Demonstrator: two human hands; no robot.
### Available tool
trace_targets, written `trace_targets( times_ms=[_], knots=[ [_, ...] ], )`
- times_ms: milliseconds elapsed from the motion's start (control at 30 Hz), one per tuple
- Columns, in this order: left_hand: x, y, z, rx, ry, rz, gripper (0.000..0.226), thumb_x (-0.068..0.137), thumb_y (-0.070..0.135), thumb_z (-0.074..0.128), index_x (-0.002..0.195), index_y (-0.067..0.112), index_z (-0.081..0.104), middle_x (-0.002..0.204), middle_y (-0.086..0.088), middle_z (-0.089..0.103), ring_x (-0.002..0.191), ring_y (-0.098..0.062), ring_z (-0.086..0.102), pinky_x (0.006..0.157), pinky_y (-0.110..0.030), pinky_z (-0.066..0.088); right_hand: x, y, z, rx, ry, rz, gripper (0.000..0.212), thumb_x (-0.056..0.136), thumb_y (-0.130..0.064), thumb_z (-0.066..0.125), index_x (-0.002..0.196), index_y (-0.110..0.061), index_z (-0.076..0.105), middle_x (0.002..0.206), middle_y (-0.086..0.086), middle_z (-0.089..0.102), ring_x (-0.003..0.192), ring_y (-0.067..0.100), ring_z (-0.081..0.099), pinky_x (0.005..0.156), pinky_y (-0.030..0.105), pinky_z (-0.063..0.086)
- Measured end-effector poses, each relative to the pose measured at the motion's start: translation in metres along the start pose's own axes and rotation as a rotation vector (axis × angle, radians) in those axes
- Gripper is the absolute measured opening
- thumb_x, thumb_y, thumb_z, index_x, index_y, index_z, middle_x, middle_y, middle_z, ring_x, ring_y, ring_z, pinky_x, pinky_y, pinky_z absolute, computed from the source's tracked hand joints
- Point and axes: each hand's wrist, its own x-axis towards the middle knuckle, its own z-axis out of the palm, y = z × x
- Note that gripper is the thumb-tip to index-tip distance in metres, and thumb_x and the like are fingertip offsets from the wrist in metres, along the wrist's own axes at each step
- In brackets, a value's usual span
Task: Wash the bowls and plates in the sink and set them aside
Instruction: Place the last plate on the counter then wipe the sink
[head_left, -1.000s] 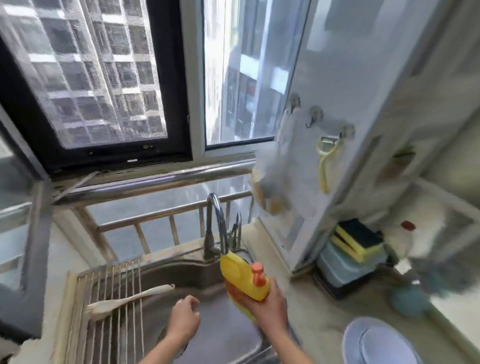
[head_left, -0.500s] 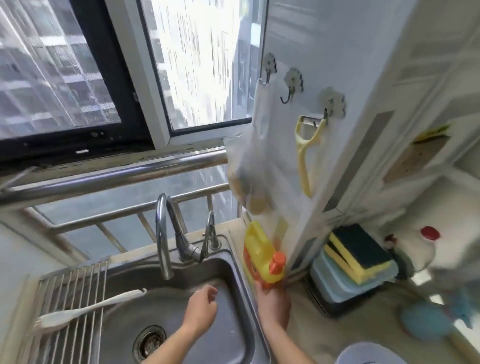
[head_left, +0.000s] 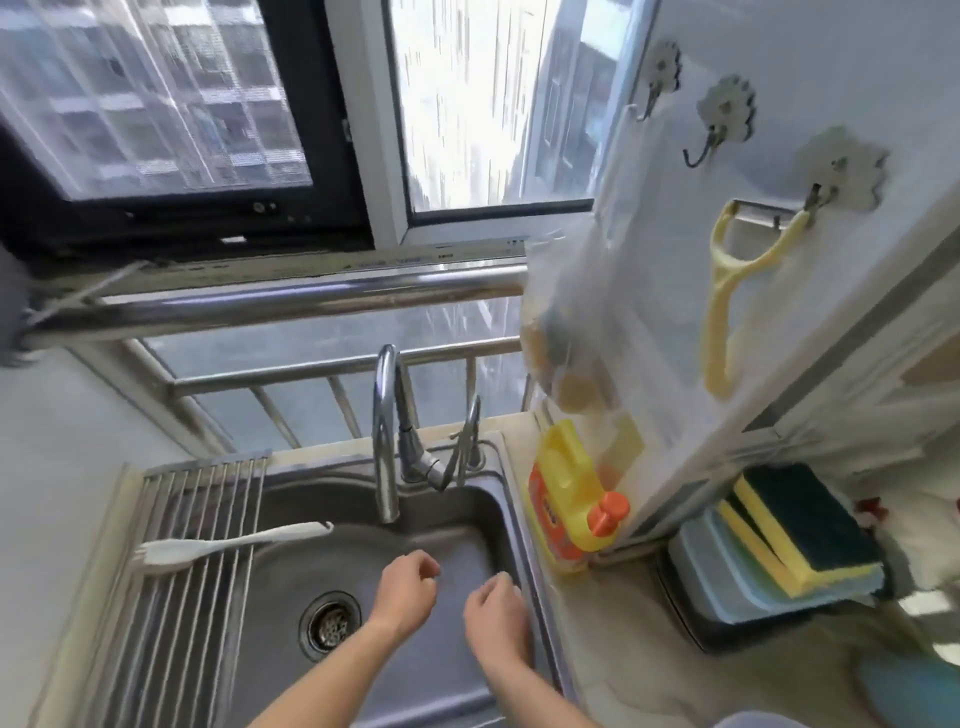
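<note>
The steel sink (head_left: 291, 519) lies below me with its drain (head_left: 329, 625) at the left of the basin; no bowl or plate shows inside it. My left hand (head_left: 404, 592) hovers over the middle of the basin, fingers loosely curled, holding nothing. Just to its right, near the sink's right rim, my right hand (head_left: 496, 616) hangs the same way, empty. A yellow dish-soap bottle (head_left: 569, 499) with an orange cap stands on the counter beside the sink's right edge. The rim of a pale plate (head_left: 748, 721) peeks in at the bottom edge.
A faucet (head_left: 387, 426) arches over the basin. A roll-up wire rack (head_left: 197, 597) covers the sink's left side with a white rice paddle (head_left: 228, 543) on it. Yellow-and-dark sponges (head_left: 795, 530) sit on a tray (head_left: 727, 597) to the right. A yellow peeler (head_left: 727, 301) hangs from a hook.
My right hand carried the soap bottle from over the sink to the counter on the right, let go of it, and came back over the basin. The left hand stayed over the sink.
</note>
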Motion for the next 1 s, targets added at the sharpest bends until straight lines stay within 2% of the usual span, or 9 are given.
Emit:
trace_targets(
  times_ms=[167, 267, 433, 500, 567, 633, 767, 867, 1000],
  knots=[
    [-0.010, -0.059, -0.069, -0.149, 0.318, -0.098, 0.032, 0.081, -0.002, 0.050, 0.083, 0.028, 0.060, 0.096, 0.002, 0.063, 0.091, -0.016, 0.059, 0.078, -0.024, 0.039, -0.005, -0.079, 0.047, -0.009, -0.219, -0.228, 0.020, 0.097, -0.020, 0.048, 0.079, -0.024, 0.056, 0.086, -0.003, 0.062, 0.096, 0.024, 0.063, 0.077, 0.030, 0.041],
    [-0.020, -0.109, -0.118, -0.166, 0.516, -0.171, 0.032, 0.082, -0.006, 0.050, 0.087, 0.025, 0.056, 0.096, 0.003, 0.054, 0.084, -0.012, 0.051, 0.075, -0.023, 0.036, -0.006, -0.125, 0.091, -0.020, -0.305, -0.358, 0.018, 0.093, -0.014, 0.055, 0.083, -0.027, 0.064, 0.084, -0.008, 0.065, 0.091, 0.016, 0.063, 0.073, 0.019, 0.035],
    [-0.032, -0.193, -0.172, -0.152, 0.577, -0.309, 0.030, 0.082, -0.006, 0.051, 0.095, 0.020, 0.061, 0.101, 0.002, 0.056, 0.084, -0.014, 0.054, 0.074, -0.026, 0.042, -0.004, -0.183, 0.166, -0.100, -0.250, -0.605, 0.034, 0.089, -0.004, 0.056, 0.116, -0.019, 0.069, 0.114, 0.002, 0.067, 0.111, 0.022, 0.062, 0.094, 0.030, 0.046],
    [-0.039, -0.220, -0.181, -0.140, 0.552, -0.320, 0.030, 0.085, -0.003, 0.051, 0.098, 0.022, 0.061, 0.102, 0.004, 0.058, 0.085, -0.010, 0.055, 0.073, -0.024, 0.045, -0.003, -0.197, 0.190, -0.227, -0.216, -0.666, 0.055, 0.088, -0.002, 0.052, 0.139, -0.023, 0.058, 0.142, -0.002, 0.056, 0.135, 0.021, 0.049, 0.111, 0.038, 0.041],
    [-0.045, -0.238, -0.185, -0.136, 0.530, -0.309, 0.032, 0.086, -0.002, 0.050, 0.098, 0.026, 0.059, 0.100, 0.007, 0.059, 0.086, -0.004, 0.055, 0.075, -0.022, 0.047, -0.001, -0.204, 0.206, -0.376, -0.189, -0.669, 0.064, 0.090, -0.002, 0.049, 0.149, -0.028, 0.048, 0.154, -0.005, 0.044, 0.148, 0.018, 0.034, 0.119, 0.042, 0.031],
    [-0.047, -0.248, -0.186, -0.156, 0.503, -0.305, 0.034, 0.087, -0.004, 0.049, 0.098, 0.027, 0.057, 0.099, 0.007, 0.059, 0.085, 0.002, 0.053, 0.072, -0.010, 0.042, 0.000, -0.209, 0.216, -0.459, -0.161, -0.658, 0.054, 0.091, -0.004, 0.047, 0.140, -0.028, 0.051, 0.139, -0.004, 0.055, 0.138, 0.019, 0.045, 0.112, 0.039, 0.032],
    [-0.045, -0.258, -0.187, -0.129, 0.454, -0.257, 0.033, 0.089, -0.007, 0.045, 0.102, 0.021, 0.057, 0.101, 0.005, 0.056, 0.088, -0.002, 0.053, 0.072, -0.001, 0.038, -0.011, -0.215, 0.215, -0.592, -0.181, -0.670, 0.022, 0.093, -0.004, 0.046, 0.104, -0.023, 0.049, 0.109, -0.001, 0.062, 0.105, 0.025, 0.062, 0.079, 0.036, 0.039],
    [-0.041, -0.258, -0.188, -0.117, 0.454, -0.227, 0.028, 0.093, -0.002, 0.047, 0.105, 0.019, 0.060, 0.104, 0.003, 0.058, 0.089, -0.001, 0.053, 0.072, -0.003, 0.039, -0.021, -0.214, 0.212, -0.519, -0.157, -0.649, 0.019, 0.096, -0.004, 0.042, 0.093, -0.022, 0.041, 0.100, 0.001, 0.066, 0.094, 0.028, 0.066, 0.067, 0.036, 0.040],
    [-0.037, -0.244, -0.188, -0.157, 0.469, -0.201, 0.021, 0.098, 0.010, 0.052, 0.106, 0.021, 0.067, 0.104, 0.008, 0.064, 0.095, -0.006, 0.058, 0.078, -0.014, 0.040, -0.039, -0.225, 0.207, -0.379, -0.138, -0.616, 0.022, 0.105, -0.030, 0.041, 0.095, -0.018, 0.057, 0.093, 0.005, 0.070, 0.087, 0.030, 0.068, 0.064, 0.035, 0.042]
  ],
)
